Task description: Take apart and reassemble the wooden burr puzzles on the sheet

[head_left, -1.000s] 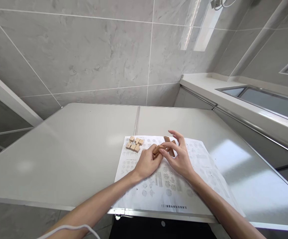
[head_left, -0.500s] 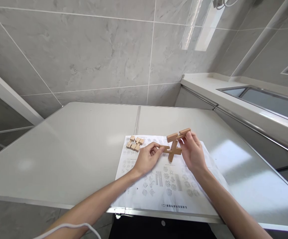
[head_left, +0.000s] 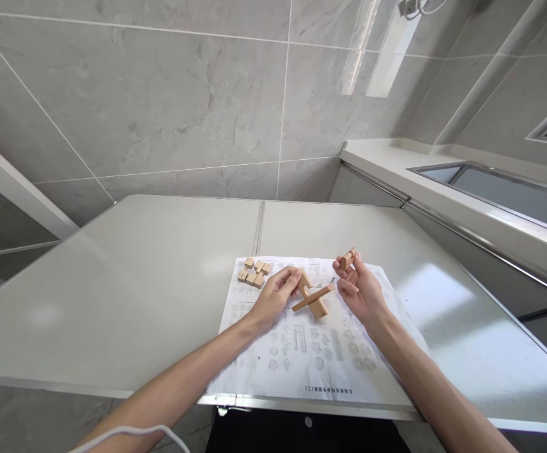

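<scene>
My left hand pinches one end of a pair of crossed wooden puzzle pieces; one notched stick sits across the other above the sheet. My right hand is a little higher and to the right, with its fingers closed on a notched wooden puzzle piece seen nearly end-on. A gap separates that piece from the crossed pair. Under both hands lies a white printed sheet with small diagrams of puzzle shapes. Several notched wooden pieces rest on its upper left corner.
The pale folding table has a seam running across its middle. A grey tiled wall stands behind it. On the right is a counter with an inset dark panel. A white cable crosses my left forearm.
The right-hand piece has come apart from the crossed pieces and is now held separately. My left hand has turned the crossed pair, which now slants down to the right.
</scene>
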`<state>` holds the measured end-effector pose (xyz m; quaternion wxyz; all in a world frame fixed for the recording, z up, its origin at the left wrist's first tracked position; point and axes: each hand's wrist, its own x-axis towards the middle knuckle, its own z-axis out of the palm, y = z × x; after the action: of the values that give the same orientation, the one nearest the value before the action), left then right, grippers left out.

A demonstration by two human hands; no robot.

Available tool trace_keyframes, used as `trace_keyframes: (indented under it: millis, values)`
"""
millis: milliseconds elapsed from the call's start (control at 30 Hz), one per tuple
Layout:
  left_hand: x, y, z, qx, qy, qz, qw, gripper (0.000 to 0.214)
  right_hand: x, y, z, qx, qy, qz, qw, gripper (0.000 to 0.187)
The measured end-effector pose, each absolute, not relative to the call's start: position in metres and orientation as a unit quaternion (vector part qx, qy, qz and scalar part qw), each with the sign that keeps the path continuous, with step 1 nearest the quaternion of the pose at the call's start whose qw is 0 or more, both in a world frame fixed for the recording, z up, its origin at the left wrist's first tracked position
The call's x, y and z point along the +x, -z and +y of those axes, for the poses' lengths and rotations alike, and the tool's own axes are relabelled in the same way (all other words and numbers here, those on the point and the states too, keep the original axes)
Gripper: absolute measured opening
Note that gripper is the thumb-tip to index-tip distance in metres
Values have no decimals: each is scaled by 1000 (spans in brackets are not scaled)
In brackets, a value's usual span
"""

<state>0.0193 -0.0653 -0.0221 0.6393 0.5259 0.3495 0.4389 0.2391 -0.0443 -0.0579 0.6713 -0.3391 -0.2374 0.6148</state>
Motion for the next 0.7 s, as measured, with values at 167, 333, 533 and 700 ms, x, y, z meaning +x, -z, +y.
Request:
trace_keyframes:
  millis: [167,333,533,700]
  values:
    - [19,22,-64,484,-448,344,668,46,231,55,-44,-326,-650,-252,639,30]
    - [18,21,-63,466,-450,341,681,43,226,48,-47,-313,-680,-263,609,27]
    - [17,20,-63,450,-453,338,691,43,223,32,-59,-307,-702,-305,566,34]
    - [16,19,-63,428,-464,337,699,43,218,21,-69,-314,-693,-389,520,38]
